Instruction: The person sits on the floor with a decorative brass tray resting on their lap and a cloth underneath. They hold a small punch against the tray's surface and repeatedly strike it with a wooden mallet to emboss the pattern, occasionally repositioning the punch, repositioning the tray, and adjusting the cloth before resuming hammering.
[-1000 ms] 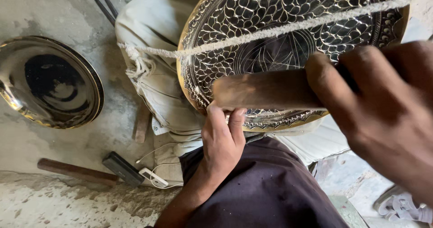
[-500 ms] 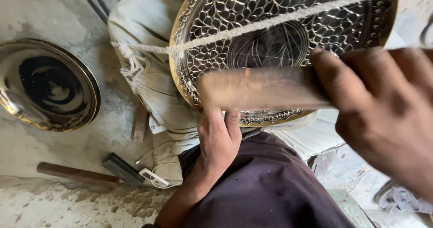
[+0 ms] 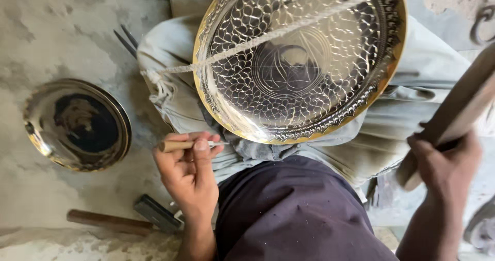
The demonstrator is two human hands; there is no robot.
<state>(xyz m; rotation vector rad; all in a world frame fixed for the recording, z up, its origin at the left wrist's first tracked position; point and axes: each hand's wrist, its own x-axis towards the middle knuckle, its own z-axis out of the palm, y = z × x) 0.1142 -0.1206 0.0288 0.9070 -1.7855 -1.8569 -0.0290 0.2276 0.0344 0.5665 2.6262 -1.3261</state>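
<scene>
A large round brass plate (image 3: pixel 299 60) with an engraved scale pattern rests tilted on my lap, held by a white cord (image 3: pixel 268 34) stretched across it. Just below the plate's lower left rim, my left hand (image 3: pixel 188 170) grips a small wooden-handled engraving tool (image 3: pixel 180 145) whose metal tip points right. My right hand (image 3: pixel 443 163) is raised at the right edge, closed around a long wooden mallet (image 3: pixel 459 111) that slants up to the right, clear of the plate.
A plain shiny metal plate (image 3: pixel 77 124) lies on the concrete floor at the left. A hammer (image 3: pixel 121 219) with a wooden handle lies near my left knee. Thin metal rods (image 3: pixel 126 39) lie on the floor at the upper left.
My right hand with the mallet has swung from over the plate out to the right. The left hand has drawn back from the rim, and the whole plate now shows.
</scene>
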